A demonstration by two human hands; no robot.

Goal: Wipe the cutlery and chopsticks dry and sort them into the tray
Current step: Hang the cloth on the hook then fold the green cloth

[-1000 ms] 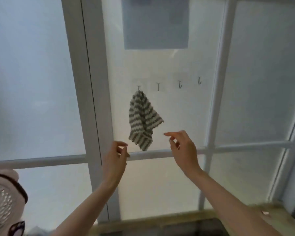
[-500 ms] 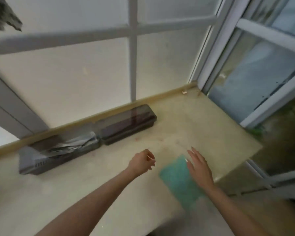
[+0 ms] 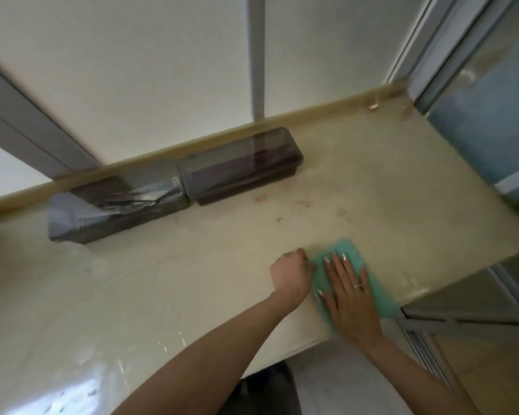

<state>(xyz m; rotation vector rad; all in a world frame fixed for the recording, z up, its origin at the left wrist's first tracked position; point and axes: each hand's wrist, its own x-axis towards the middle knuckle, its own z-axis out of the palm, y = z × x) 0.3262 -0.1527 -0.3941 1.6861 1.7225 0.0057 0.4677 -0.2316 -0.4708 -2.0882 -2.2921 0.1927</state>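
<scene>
Backdrop: frosted white window panels (image 3: 162, 70) in grey frames, behind the work surface.

Work surface: glossy beige countertop (image 3: 372, 181), with wet-looking streaks and small reddish specks near the middle.

Containers: two dark, smoky translucent lidded plastic boxes sit end to end against the back ledge, touching.
- The left box (image 3: 81, 226) shows a jumble of shiny metal cutlery (image 3: 138, 199) through its lid.
- The right box (image 3: 240, 166) is darker. Its contents cannot be made out, and no chopsticks can be identified anywhere.
- Both lids look closed.

Cloth: a flat teal-green wiping cloth (image 3: 346, 250) lies at the counter's near right edge, well apart from the boxes, with one corner overhanging the edge.

Hands:
- The right hand (image 3: 348, 292) lies palm down on the cloth, fingers straight and spread, pressing it flat.
- The left hand (image 3: 291, 272) is curled, with its knuckles at the cloth's left edge. Its fingertips are hidden, so I cannot tell whether it pinches the cloth or merely rests beside it.
- A thin ring (image 3: 357, 285) sits on a right-hand finger.

Assessment: the task is at its very start. The cloth is being laid out or smoothed. No utensil is out of a box, none is in hand, and none is wiped. No open sorting tray is visible unless the boxes serve as one. Everything is left to do: opening the boxes, drying each piece and sorting.
</scene>
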